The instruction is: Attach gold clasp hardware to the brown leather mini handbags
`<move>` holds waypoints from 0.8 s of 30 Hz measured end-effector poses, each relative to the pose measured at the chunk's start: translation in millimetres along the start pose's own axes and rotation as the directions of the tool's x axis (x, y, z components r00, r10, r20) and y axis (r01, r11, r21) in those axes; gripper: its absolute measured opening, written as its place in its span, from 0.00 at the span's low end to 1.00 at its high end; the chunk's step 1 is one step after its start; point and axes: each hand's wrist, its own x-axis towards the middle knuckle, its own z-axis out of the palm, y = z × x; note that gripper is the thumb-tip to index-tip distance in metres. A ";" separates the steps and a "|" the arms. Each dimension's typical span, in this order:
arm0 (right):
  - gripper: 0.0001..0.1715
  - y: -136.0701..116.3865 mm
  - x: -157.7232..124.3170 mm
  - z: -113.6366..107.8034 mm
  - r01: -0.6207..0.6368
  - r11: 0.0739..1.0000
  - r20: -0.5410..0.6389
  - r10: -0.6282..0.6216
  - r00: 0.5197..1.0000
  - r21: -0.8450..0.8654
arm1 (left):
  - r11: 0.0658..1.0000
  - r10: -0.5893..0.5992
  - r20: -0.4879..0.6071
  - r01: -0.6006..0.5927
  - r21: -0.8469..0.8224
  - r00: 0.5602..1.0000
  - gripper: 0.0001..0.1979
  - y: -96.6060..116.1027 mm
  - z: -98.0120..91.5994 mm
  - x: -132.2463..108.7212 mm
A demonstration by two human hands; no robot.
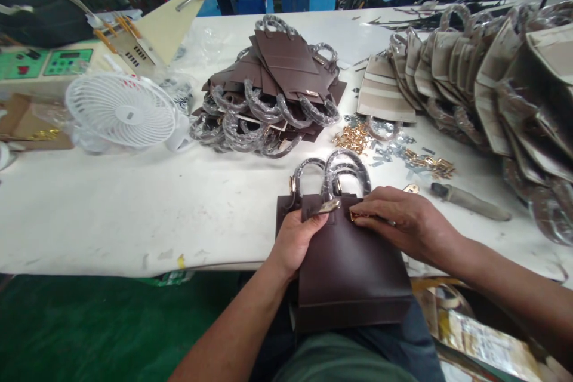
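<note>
A dark brown handbag [353,268] with plastic-wrapped handles rests upright on my lap, against the table edge. My left hand [295,239] grips its upper left side, the thumb by a short strap with a gold metal tip [329,207]. At the bag's upper front, my right hand [398,215] is closed in a pinch on a small gold metal fitting [353,215], which touches the leather. The fingers partly cover this fitting. Beyond the right hand, another gold plate [410,188] lies on the table.
Brown bag parts [286,65] with wrapped handles are piled ahead. Striped beige bags [447,65] stand at right. Gold fittings [353,138] and a grey-wrapped tool [474,202] lie on the white table [111,209]. A white fan [123,112] and a machine [143,42] are at left.
</note>
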 end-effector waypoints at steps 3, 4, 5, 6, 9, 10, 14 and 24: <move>0.09 -0.4 2.9 -5.1 0.012 1.000 0.034 -0.012 0.999 -0.005 | 0.999 0.015 0.021 -0.016 0.028 1.000 0.17 -1.1 -0.9 0.2; 0.09 -0.4 3.9 -7.1 0.020 1.000 0.057 -0.019 0.998 -0.012 | 0.999 0.015 0.026 -0.016 0.037 1.000 0.16 -1.6 -1.4 0.5; 0.09 -0.2 4.9 -9.0 0.028 0.999 0.083 -0.026 0.996 -0.020 | 0.999 0.010 0.029 -0.011 0.044 1.000 0.16 -2.1 -1.9 0.7; 0.10 0.1 5.7 -10.7 0.036 0.999 0.109 -0.033 0.993 -0.027 | 0.999 0.004 0.030 -0.005 0.046 1.000 0.16 -2.6 -2.4 1.0; 0.10 2.6 7.0 -12.8 0.055 0.998 0.155 -0.048 0.987 -0.041 | 1.000 -0.011 0.030 0.010 0.026 0.999 0.15 -3.4 -3.0 1.9; 0.10 4.1 6.7 -12.4 0.060 0.997 0.150 -0.054 0.987 -0.041 | 1.000 -0.019 0.032 0.019 0.015 0.999 0.14 -3.2 -2.9 2.2; 0.11 11.7 3.3 -7.8 0.088 0.996 0.097 -0.087 0.991 -0.002 | 0.998 -0.052 0.044 0.053 -0.022 0.998 0.16 -1.1 -1.3 3.8; 0.09 11.9 1.4 1.4 0.077 0.996 -0.001 -0.077 0.997 0.040 | 0.995 -0.099 0.017 0.099 -0.014 0.995 0.17 -0.8 -3.1 6.5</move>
